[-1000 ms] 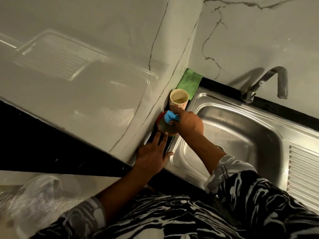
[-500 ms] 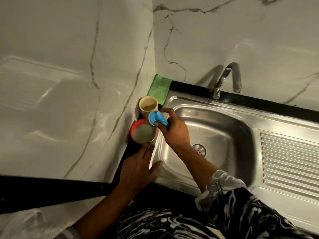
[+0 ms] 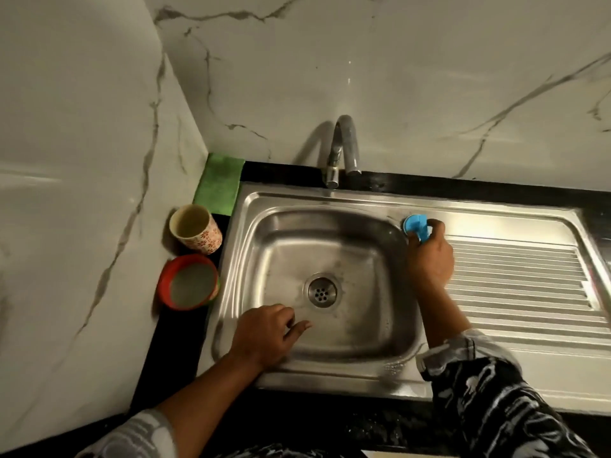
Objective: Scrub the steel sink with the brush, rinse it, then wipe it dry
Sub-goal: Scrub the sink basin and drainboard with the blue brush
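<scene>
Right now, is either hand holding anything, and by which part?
The right hand grips the blue brush by its handle, against the sink rim; the left hand holds nothing.

My right hand (image 3: pixel 429 259) has carried the brush (image 3: pixel 417 228) across the sink (image 3: pixel 297 197); the cup (image 3: pixel 195 230) now sits well left of my grip. My left hand (image 3: pixel 264 338) moved onto the front rim.
</scene>
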